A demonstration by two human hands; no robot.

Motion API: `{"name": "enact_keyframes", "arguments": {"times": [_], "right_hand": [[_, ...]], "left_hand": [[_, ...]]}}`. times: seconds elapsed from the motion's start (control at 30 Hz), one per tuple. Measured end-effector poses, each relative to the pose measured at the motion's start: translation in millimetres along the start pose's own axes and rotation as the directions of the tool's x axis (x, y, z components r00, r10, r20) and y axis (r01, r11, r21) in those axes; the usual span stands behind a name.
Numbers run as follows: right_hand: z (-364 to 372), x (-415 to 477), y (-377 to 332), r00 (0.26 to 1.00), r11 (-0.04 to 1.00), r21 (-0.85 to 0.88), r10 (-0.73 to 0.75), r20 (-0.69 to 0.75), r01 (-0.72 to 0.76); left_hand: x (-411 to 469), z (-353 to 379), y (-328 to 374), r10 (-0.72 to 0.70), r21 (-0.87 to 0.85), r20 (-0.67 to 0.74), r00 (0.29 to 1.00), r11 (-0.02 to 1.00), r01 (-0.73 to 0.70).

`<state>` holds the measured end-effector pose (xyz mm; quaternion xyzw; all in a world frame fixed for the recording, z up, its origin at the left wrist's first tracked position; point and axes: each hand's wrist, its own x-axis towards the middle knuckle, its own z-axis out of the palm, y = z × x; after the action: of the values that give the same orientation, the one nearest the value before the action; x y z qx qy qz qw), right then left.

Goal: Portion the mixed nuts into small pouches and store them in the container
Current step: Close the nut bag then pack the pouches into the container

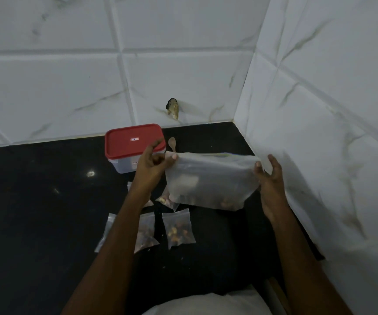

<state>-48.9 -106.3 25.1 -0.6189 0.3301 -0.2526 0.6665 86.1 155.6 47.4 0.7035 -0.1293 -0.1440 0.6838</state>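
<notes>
Both hands hold a large translucent bag (210, 180) of mixed nuts up off the black worktop (35, 201), a little right of the middle of the view. The left hand (153, 162) pinches the bag's top corner at ten o'clock between thumb and curled fingers. The right hand (271, 176) grips the opposite top corner at two o'clock, thumb on the near face and fingers behind. The bag hangs with its top edge roughly level, and the nuts show as a dark mass low inside it, toward six o'clock. From the bag, the container (124, 165) stands on the worktop at ten o'clock, a clear box with its red lid (133, 140) on, partly behind the left hand. A wooden spoon (172, 142) lies just beside the container at its three o'clock. Below the bag, a small filled pouch (178, 229) lies flat at seven o'clock. A second pouch (146, 231) lies just beside it at nine o'clock, partly hidden under the left forearm. A third pouch (167, 200) peeks out from under the bag's lower left corner, and whether it touches the bag cannot be told. White marble-look tiled walls (69, 76) meet in a corner at one o'clock from the bag. A small dark stub (172, 108) sticks out of the back wall at twelve o'clock.
</notes>
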Motion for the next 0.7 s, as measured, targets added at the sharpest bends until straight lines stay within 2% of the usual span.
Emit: {"name": "enact_keyframes", "arguments": {"times": [0.03,0.1,0.17,0.3,0.4,0.47,0.53,0.6,0.7], "right_hand": [[-2.5,-2.7,2.6,0.999,1.000,0.010,-0.016,0.052,0.016],[-10.6,-10.1,7.1,0.975,0.992,-0.103,-0.048,0.217,0.072],[-16.8,-11.1,8.1,0.948,0.966,-0.233,-0.032,0.315,0.110],[-16.3,-1.6,-8.4,0.961,0.930,-0.296,-0.155,0.229,0.220],[-18.4,6.8,-16.8,0.959,0.925,-0.270,-0.230,0.167,0.269],[-23.8,7.6,-12.3,0.958,0.901,-0.334,-0.235,0.165,0.278],[-31.2,1.8,-0.5,0.961,0.843,-0.465,-0.210,0.180,0.271],[-37.5,-9.2,11.5,0.958,0.754,-0.594,-0.189,0.214,0.281],[-44.3,-28.3,25.4,0.943,0.571,-0.753,-0.245,0.224,0.327]], "left_hand": [[-1.1,-2.3,-2.4,-0.023,0.054,0.096,0.995,0.998,0.018],[-3.1,-4.8,-11.9,-0.083,0.203,0.252,0.964,0.979,0.031],[-2.3,-2.5,-17.8,-0.051,0.289,0.221,0.974,0.957,-0.015],[8.4,8.2,-5.3,0.071,0.265,0.050,0.996,0.961,-0.082],[15.3,16.5,2.7,0.171,0.297,0.016,0.985,0.940,-0.169],[14.2,19.5,-0.7,0.182,0.441,0.071,0.981,0.876,-0.195],[10.5,20.0,-14.3,0.145,0.601,0.159,0.977,0.770,-0.212],[5.0,17.8,-28.8,0.110,0.674,0.199,0.974,0.706,-0.217],[-4.0,11.5,-41.2,0.103,0.716,0.261,0.960,0.646,-0.264]]}}
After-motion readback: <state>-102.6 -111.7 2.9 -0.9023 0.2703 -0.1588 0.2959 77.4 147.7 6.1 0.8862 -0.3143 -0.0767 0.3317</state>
